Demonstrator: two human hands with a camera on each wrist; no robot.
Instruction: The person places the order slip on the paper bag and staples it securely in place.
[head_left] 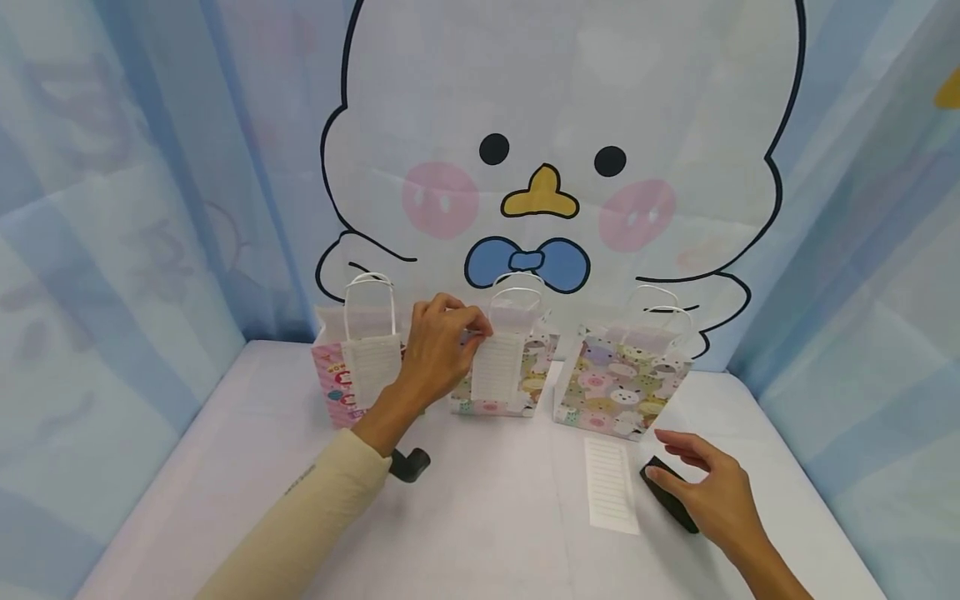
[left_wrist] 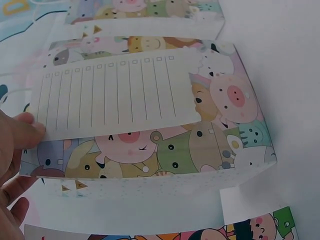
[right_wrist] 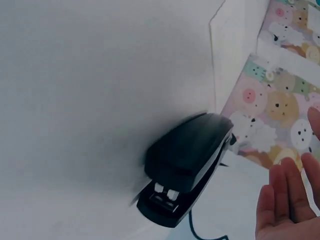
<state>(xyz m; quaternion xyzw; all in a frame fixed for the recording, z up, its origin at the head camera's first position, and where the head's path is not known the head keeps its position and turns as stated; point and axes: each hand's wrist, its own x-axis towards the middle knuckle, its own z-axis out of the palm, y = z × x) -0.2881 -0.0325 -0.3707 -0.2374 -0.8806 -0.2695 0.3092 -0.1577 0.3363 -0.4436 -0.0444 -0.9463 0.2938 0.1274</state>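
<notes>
My left hand [head_left: 446, 346] pinches the top edge of a white lined slip with checkboxes [head_left: 495, 371]. This slip lies against the front of the middle paper gift bag [head_left: 536, 379], which is printed with cartoon animals. In the left wrist view, the thumb and fingers are at one end of the slip [left_wrist: 117, 95]. Over at the right, my right hand [head_left: 716, 500] is held loosely spread beside a black stapler [head_left: 671, 497]. The right wrist view has the stapler [right_wrist: 190, 155] on the white table, apart from the fingers [right_wrist: 287, 187].
At the left stands a pink gift bag [head_left: 337, 392] with a similar slip [head_left: 372, 362] on its front. Another animal-print bag [head_left: 622, 383] stands at the right. Before it a loose lined slip [head_left: 611, 483] lies flat. A black object [head_left: 410, 464] is partly hidden by my left arm.
</notes>
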